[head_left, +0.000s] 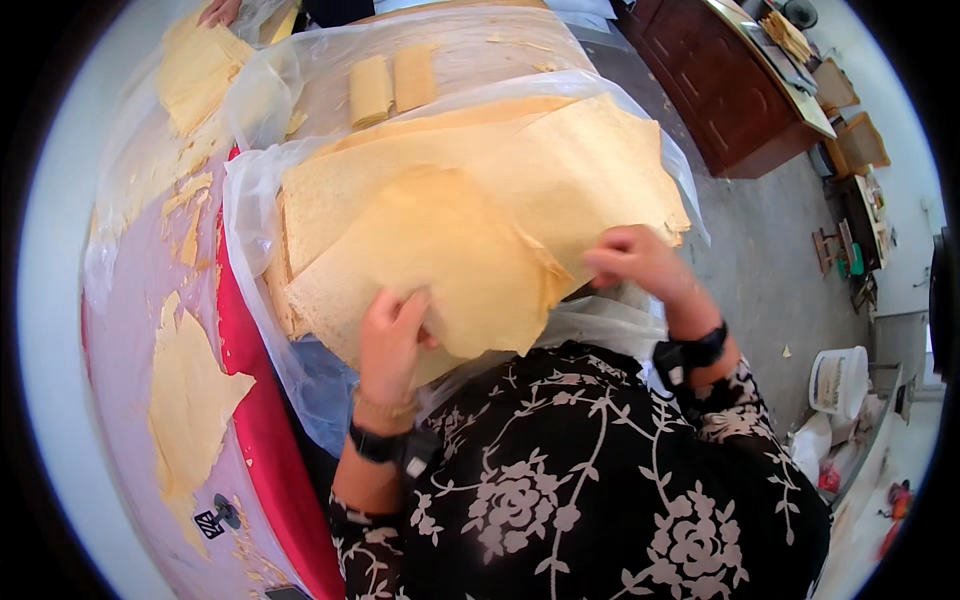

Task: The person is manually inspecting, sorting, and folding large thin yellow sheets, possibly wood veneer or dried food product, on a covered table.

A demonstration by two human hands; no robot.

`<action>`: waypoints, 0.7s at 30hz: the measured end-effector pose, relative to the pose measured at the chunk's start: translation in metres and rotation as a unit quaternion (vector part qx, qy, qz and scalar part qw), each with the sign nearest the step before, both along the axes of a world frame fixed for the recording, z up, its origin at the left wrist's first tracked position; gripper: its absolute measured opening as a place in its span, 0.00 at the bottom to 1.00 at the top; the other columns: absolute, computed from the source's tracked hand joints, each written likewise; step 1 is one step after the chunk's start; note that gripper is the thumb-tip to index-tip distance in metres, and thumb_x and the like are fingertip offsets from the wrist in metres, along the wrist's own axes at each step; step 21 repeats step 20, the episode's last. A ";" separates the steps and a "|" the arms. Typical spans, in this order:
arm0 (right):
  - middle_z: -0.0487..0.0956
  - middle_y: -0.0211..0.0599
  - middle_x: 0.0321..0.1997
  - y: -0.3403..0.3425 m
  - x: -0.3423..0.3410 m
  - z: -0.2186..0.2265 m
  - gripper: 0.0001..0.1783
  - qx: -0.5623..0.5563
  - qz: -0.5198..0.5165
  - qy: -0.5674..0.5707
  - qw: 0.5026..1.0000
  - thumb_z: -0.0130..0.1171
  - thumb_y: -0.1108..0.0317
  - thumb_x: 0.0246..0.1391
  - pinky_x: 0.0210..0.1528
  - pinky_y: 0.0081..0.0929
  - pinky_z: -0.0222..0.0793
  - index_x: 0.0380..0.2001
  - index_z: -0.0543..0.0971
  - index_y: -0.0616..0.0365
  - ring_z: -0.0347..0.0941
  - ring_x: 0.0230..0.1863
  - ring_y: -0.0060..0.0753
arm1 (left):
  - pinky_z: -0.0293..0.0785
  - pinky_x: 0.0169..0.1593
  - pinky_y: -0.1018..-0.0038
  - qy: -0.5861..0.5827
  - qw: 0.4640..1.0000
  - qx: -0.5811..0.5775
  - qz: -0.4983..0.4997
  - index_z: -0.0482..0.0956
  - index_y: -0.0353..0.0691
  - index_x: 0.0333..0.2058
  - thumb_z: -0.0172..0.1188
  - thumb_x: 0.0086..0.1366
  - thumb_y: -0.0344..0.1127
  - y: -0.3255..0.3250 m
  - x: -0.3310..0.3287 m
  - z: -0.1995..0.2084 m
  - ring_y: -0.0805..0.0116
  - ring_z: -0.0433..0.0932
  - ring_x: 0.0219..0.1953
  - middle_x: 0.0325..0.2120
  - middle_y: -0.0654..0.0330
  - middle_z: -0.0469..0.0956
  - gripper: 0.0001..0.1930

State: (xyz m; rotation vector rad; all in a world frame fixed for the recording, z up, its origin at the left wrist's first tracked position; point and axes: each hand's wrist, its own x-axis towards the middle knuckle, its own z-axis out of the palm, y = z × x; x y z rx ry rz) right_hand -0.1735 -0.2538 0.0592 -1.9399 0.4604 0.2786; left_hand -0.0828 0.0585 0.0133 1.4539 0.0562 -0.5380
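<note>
In front of me lies a stack of large, thin, pale-yellow sheets (590, 165) that look like thin flatbread. On top of it a loose sheet (455, 250) sits at an angle, with a ragged, partly folded right edge. My left hand (398, 325) is at the near left of this sheet, its fingers bent and closed in a pinch on it. My right hand (635, 260) is just beyond the sheet's ragged right edge. Its fingers are curled in, and whatever they hold, if anything, cannot be made out.
Clear plastic film (255, 200) lies under the stack. Beyond are two folded yellow bundles (393, 84). Broken pieces (195, 400) and crumbs lie on the left table beside a red cloth edge (265, 460). Another person's hand (218, 12) touches sheets at far left. A brown cabinet (720, 85) stands right.
</note>
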 end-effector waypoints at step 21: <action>0.64 0.32 0.71 -0.011 0.024 -0.095 0.25 -0.433 0.108 -0.244 0.861 0.50 0.63 0.62 0.73 0.40 0.49 0.63 0.69 0.49 0.56 0.72 0.36 | 0.78 0.48 0.63 -0.631 0.608 0.480 -0.046 0.68 0.37 0.57 0.63 0.64 0.52 -0.100 0.028 -0.008 0.59 0.81 0.48 0.44 0.56 0.82 0.31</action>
